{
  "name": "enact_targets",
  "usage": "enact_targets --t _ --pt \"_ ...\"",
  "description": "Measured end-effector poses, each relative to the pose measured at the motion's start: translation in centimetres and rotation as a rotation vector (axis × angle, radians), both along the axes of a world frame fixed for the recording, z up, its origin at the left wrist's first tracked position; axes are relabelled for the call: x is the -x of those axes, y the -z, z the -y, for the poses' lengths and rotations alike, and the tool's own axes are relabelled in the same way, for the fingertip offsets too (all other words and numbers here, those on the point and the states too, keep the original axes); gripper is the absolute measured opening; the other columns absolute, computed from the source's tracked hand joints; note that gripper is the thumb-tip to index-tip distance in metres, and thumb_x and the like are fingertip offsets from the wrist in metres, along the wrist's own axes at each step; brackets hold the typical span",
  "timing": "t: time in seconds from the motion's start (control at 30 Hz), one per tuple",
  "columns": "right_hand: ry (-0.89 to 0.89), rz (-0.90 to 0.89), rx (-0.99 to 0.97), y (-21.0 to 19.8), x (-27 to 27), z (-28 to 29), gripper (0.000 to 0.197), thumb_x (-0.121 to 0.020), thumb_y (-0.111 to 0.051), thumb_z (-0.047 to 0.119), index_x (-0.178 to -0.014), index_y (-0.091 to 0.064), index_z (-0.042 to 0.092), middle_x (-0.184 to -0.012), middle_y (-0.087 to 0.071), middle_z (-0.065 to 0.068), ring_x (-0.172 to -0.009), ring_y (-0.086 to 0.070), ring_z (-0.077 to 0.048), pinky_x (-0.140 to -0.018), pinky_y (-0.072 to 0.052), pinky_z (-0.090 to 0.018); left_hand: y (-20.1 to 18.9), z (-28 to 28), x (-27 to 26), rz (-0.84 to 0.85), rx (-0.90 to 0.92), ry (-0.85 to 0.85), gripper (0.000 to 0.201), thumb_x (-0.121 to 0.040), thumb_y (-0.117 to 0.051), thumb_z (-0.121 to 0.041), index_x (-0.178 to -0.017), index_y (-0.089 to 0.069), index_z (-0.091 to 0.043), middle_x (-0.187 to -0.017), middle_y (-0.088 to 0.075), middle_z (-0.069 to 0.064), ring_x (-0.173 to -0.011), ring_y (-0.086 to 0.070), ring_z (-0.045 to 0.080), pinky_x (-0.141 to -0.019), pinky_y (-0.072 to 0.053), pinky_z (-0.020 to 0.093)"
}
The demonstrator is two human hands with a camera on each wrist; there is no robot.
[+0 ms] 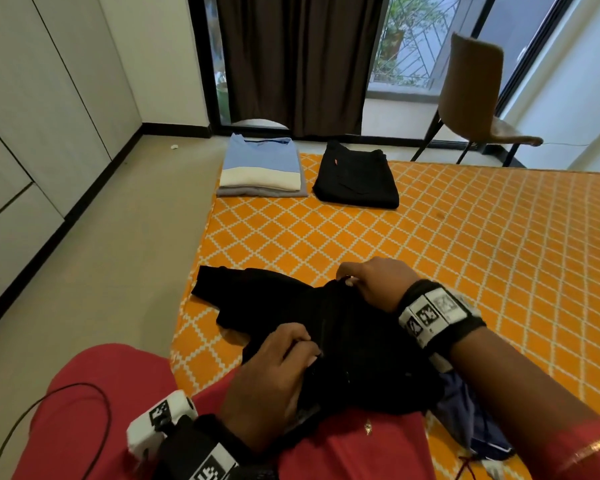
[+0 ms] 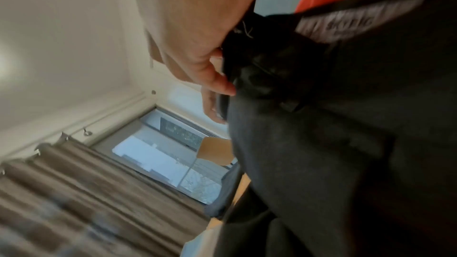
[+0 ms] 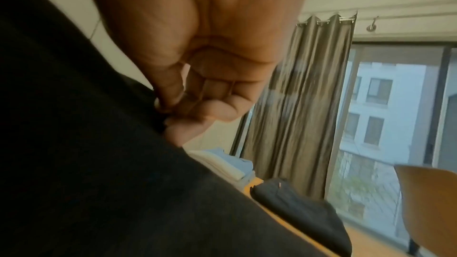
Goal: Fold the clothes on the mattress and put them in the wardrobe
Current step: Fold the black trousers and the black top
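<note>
A crumpled black garment (image 1: 343,327) lies at the near edge of the orange patterned mattress (image 1: 465,237) and over my lap. My left hand (image 1: 274,368) grips its fabric near my body; in the left wrist view the left hand (image 2: 212,85) has its fingers tucked into the black garment (image 2: 321,144). My right hand (image 1: 371,282) pinches the cloth's upper edge; the right wrist view shows the right hand (image 3: 178,108) with thumb and fingertips closed on the black garment (image 3: 99,163). A blue garment (image 1: 465,414) lies under my right forearm.
At the mattress's far left corner sit a folded blue and cream stack (image 1: 262,168) and folded black trousers (image 1: 357,178). White wardrobe doors (image 1: 32,116) line the left wall. A brown chair (image 1: 475,98) stands by the window, beside dark curtains (image 1: 298,60).
</note>
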State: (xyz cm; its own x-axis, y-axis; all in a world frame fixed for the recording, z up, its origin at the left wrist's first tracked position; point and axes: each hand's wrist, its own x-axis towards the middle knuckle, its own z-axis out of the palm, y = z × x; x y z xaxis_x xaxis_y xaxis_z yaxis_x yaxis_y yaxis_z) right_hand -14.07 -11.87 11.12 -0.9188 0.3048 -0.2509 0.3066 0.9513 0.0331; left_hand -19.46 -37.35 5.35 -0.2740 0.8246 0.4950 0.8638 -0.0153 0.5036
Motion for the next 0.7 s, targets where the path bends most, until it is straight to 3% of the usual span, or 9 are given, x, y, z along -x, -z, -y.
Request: enact_targets --t 0.07,0.1,0.17,0.27,0.37,0.43,0.5,0.63,0.7 --pt "-0.043 -0.244 0.015 0.4 -2.1 1.1 0.029 -0.099 -0.049 0.026 -0.128 -0.05 0.03 -0.1 -0.057 0.002 -0.084 -0.058 -0.026 -0.059 -0.044 -0.032 0.7 0.8 -0.3 0.137 0.083 0.078 0.031 -0.102 -0.04 -0.044 -0.124 -0.053 -0.025 -0.126 -0.045 -0.01 -0.112 -0.051 0.001 -0.085 -0.049 0.019" --pt "-0.087 -0.395 0.058 0.4 -3.3 1.9 0.027 -0.097 -0.052 0.029 -0.124 -0.053 0.027 -0.1 -0.056 0.003 -0.085 -0.058 -0.024 -0.06 -0.044 -0.032 1.1 1.2 -0.4 0.146 0.138 0.117 0.041 -0.099 -0.044 -0.054 -0.131 -0.049 -0.029 -0.131 -0.042 -0.013 -0.118 -0.047 -0.003 -0.089 -0.046 0.014" --pt "-0.206 -0.603 0.21 0.1 -6.0 3.8 0.023 -0.096 -0.054 0.039 -0.112 -0.06 0.024 -0.092 -0.055 0.006 -0.083 -0.056 -0.018 -0.067 -0.044 -0.028 1.8 1.7 -0.5 0.034 0.237 0.135 0.057 -0.092 -0.049 -0.062 -0.14 -0.043 -0.03 -0.134 -0.04 -0.013 -0.119 -0.044 -0.003 -0.083 -0.047 0.007" --pt "-0.281 -0.558 0.341 0.8 -9.1 6.4 0.034 -0.093 -0.056 0.056 -0.111 -0.064 0.029 -0.1 -0.056 0.011 -0.09 -0.054 -0.011 -0.076 -0.043 -0.028 2.1 1.2 -0.5 -0.02 0.215 0.135 0.045 -0.097 -0.047 -0.047 -0.138 -0.047 -0.029 -0.127 -0.047 -0.008 -0.108 -0.053 0.007 -0.067 -0.055 0.021" --pt "-0.252 -0.458 0.215 2.9 -10.7 7.5 0.042 -0.089 -0.05 0.068 -0.118 -0.06 0.04 -0.107 -0.053 0.013 -0.092 -0.05 -0.01 -0.073 -0.038 -0.029 2.3 0.7 -0.2 0.039 0.148 0.139 0.038 -0.099 -0.046 -0.049 -0.132 -0.052 -0.032 -0.117 -0.052 -0.005 -0.099 -0.059 0.013 -0.065 -0.054 0.029" --pt "-0.208 -0.457 0.179 4.4 -11.2 8.2 0.042 -0.09 -0.049 0.067 -0.121 -0.057 0.041 -0.106 -0.052 0.012 -0.092 -0.05 -0.011 -0.072 -0.037 -0.031 2.3 0.7 0.0 0.108 0.12 0.114 0.033 -0.098 -0.047 -0.038 -0.13 -0.053 -0.034 -0.115 -0.052 -0.008 -0.1 -0.057 0.008 -0.071 -0.053 0.027" --pt "-0.149 -0.501 0.182 5.3 -11.4 9.1 0.038 -0.092 -0.048 0.064 -0.12 -0.057 0.041 -0.104 -0.051 0.013 -0.093 -0.05 -0.01 -0.075 -0.035 -0.032 1.9 0.6 0.0 0.282 0.071 0.037 0.038 -0.092 -0.044 -0.021 -0.127 -0.056 -0.032 -0.114 -0.053 -0.014 -0.103 -0.056 0.0 -0.08 -0.049 0.02" --pt "-0.042 -0.591 0.108 5.4 -10.6 10.3 0.037 -0.093 -0.041 0.066 -0.1 -0.062 0.037 -0.089 -0.05 0.016 -0.08 -0.05 -0.009 -0.073 -0.033 -0.032 1.3 -0.2 0.3 0.402 0.078 -0.001 0.032 -0.092 -0.046 -0.022 -0.119 -0.061 -0.029 -0.111 -0.059 -0.021 -0.108 -0.057 -0.002 -0.086 -0.042 0.012" --pt "-0.033 -0.611 0.011 5.4 -9.6 10.6 0.034 -0.091 -0.045 0.063 -0.092 -0.063 0.034 -0.083 -0.052 0.013 -0.074 -0.049 -0.011 -0.071 -0.031 -0.032 1.2 -0.5 0.3 0.484 0.081 -0.024 0.032 -0.09 -0.05 -0.016 -0.116 -0.061 -0.031 -0.111 -0.06 -0.022 -0.11 -0.057 0.0 -0.088 -0.043 0.012"
